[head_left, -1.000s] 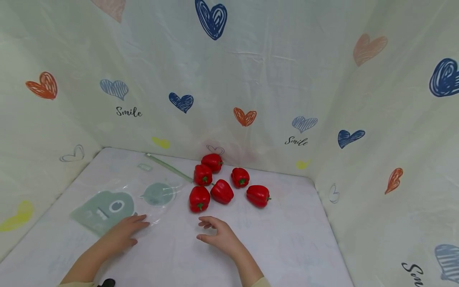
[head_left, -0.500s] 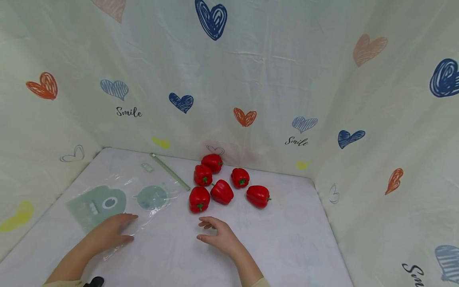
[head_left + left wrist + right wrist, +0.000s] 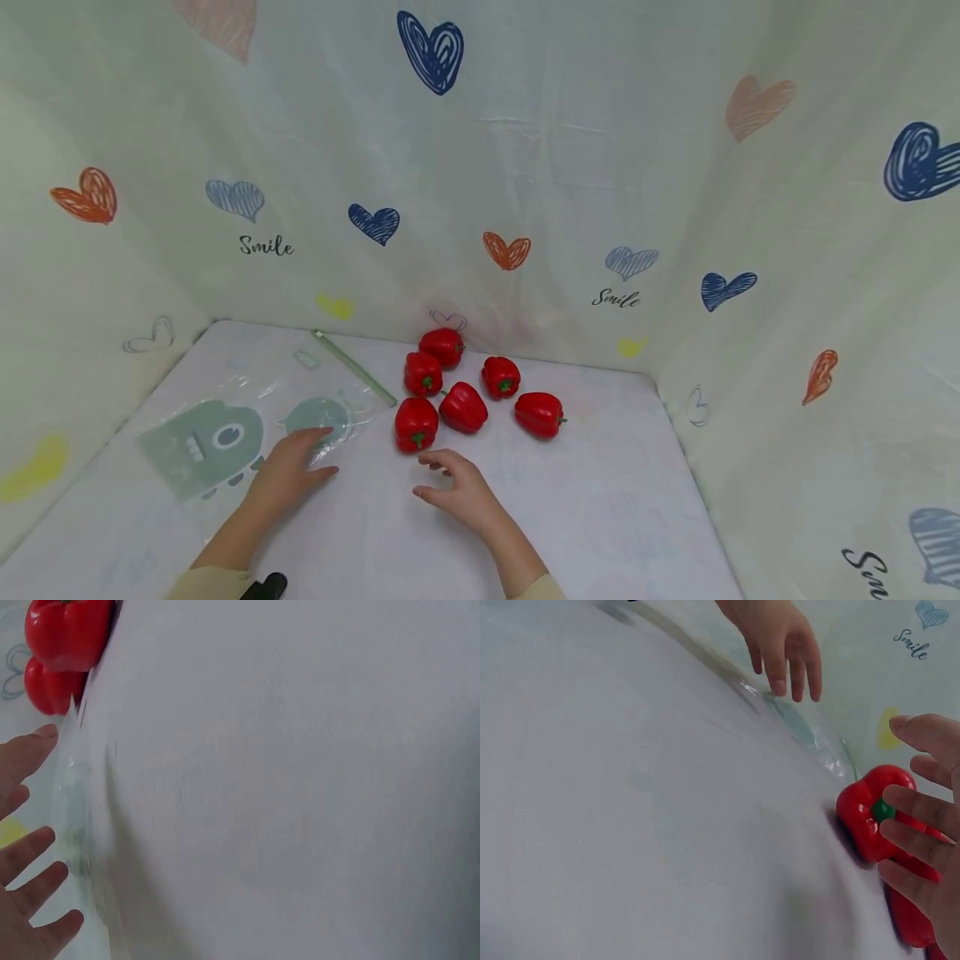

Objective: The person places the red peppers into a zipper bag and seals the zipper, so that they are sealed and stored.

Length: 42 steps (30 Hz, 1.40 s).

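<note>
A clear plastic bag (image 3: 198,442) printed with a green one-eyed monster lies flat on the left of the table, a green strip (image 3: 352,364) along its far right edge. My left hand (image 3: 291,468) is over the bag's near right part, overlapping the round green print; the fingers are spread and grip nothing. In the left wrist view, its fingers (image 3: 34,889) appear apart beside the bag. My right hand (image 3: 462,493), fingers relaxed and holding nothing, is just in front of the nearest red bell pepper (image 3: 415,425). The right wrist view has that pepper (image 3: 871,806) partly behind the fingers.
Several more red bell peppers (image 3: 463,408) sit grouped behind the nearest one, another (image 3: 540,415) standing off to the right. The white-covered table (image 3: 600,508) meets a heart-printed curtain (image 3: 555,200) at the back and sides.
My left hand went left, the bag and its strip shifting with it, then came back right over the round print. My right hand stays in place. The head view tilts slightly.
</note>
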Each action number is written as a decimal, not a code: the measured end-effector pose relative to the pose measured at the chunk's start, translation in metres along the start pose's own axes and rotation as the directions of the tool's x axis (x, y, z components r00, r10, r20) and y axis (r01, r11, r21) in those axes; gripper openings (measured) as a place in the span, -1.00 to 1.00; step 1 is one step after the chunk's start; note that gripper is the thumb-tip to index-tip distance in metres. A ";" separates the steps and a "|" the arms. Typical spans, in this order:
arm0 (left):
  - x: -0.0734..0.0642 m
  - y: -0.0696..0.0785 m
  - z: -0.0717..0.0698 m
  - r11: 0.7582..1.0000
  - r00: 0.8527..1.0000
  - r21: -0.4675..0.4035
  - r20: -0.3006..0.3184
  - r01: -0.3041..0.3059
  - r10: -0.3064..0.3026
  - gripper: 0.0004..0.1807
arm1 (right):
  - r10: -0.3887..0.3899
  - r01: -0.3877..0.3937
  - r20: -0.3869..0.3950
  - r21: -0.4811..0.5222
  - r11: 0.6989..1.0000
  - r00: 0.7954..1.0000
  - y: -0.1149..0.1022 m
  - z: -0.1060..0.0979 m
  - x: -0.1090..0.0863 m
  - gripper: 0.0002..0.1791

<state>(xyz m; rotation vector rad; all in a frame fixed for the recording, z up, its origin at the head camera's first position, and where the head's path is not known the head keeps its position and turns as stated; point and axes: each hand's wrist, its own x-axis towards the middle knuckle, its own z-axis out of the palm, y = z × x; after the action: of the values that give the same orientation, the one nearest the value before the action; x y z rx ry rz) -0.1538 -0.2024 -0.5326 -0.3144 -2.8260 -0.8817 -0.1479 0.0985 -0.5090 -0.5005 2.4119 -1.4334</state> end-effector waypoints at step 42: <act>0.100 0.023 0.059 0.987 0.990 0.140 0.108 0.077 -0.093 -0.39 | -0.033 0.036 -0.053 0.053 0.998 0.998 0.001 -0.002 0.010 -0.53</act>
<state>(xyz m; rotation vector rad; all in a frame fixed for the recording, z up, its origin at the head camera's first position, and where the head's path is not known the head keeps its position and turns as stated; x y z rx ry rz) -0.2502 -0.1346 -0.5460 -0.2349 -3.0074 -0.7034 -0.1573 0.0961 -0.5101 -0.5001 2.4081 -1.5398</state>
